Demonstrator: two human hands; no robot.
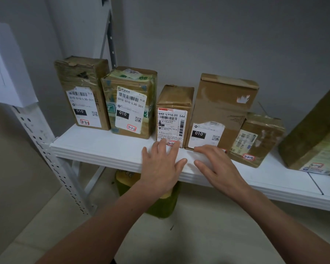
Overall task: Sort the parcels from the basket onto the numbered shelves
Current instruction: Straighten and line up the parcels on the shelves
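White metal shelf carries six taped brown cardboard parcels, printed labels outward. Left hand, right hand: fingers spread, holding nothing.

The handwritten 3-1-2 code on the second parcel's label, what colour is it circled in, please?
Red, seen in the head view: 3-1-2 code.

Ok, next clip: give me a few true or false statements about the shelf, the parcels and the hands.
1. Both hands, left and right, are open and hold nothing. True.
2. The parcels stand on a white shelf. True.
3. The leftmost parcel lies flat. False: it stands upright.
4. The left hand's fingertips reach the foot of the small parcel. True.
5. The second parcel has no label. False: it bears a white label marked 010.
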